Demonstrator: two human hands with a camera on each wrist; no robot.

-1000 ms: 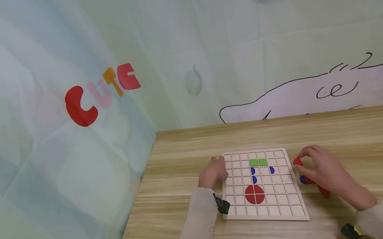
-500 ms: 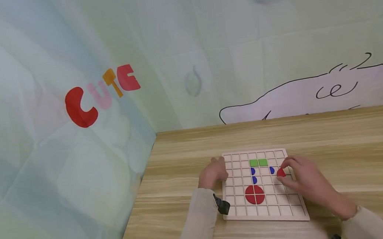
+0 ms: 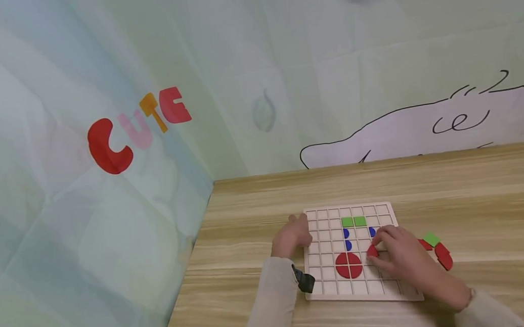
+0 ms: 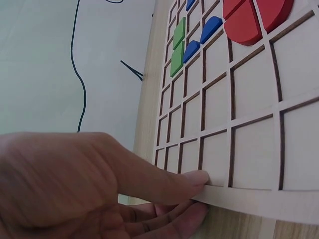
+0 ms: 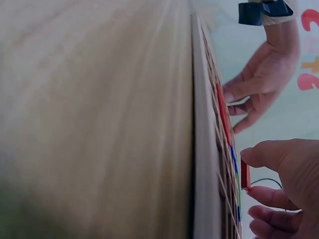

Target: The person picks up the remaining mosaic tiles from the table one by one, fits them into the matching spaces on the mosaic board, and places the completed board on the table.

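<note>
Right hand (image 3: 406, 255) pinches red piece (image 3: 371, 251) at thumb and fingertips, just above board (image 3: 327, 260), right of red circle (image 3: 343, 272). Left hand (image 3: 293, 236) grips board's left edge, thumb on top. Green square (image 3: 431, 239) on table (image 3: 489, 208), beyond right hand.

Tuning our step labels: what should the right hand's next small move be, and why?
I'd probably lower the red, round-edged flat piece into a bare cell near it: the right hand pinches it, the right-wrist view shows it raised off the pale wooden grid board, and the left hand grips the board's edge, which should steady it.
</note>
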